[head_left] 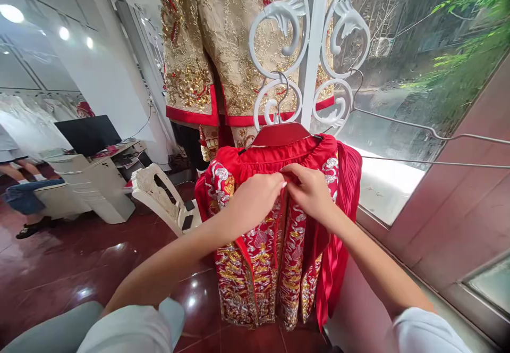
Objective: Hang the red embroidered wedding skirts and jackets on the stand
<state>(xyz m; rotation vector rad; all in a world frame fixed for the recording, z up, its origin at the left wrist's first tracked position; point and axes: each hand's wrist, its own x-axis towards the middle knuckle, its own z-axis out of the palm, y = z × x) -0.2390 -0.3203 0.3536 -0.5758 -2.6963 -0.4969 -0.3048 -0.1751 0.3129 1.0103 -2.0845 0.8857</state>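
Note:
A red embroidered garment (261, 257) with gold and silver patterns hangs from a hanger (281, 135), whose metal hook catches on a white scrolled iron rack (314, 39). Both my hands meet at the gathered red upper edge of the garment. My left hand (258, 196) is closed there, its fingers pinching the red cloth near the middle. Just to its right, my right hand (308, 188) is closed on the same edge, thumb and fingers close together. My fingertips partly cover the spot they grip. Red pleated fabric (347, 183) drapes at the garment's right side.
Behind the rack hangs a beige and gold beaded garment (235, 50) with red trim. A white carved chair (159, 199) stands left, near a white desk (95, 183) with a black monitor (90, 135). Bare wire hangers (434, 132) jut out at right, before a window. Another person's legs (27, 175) show far left.

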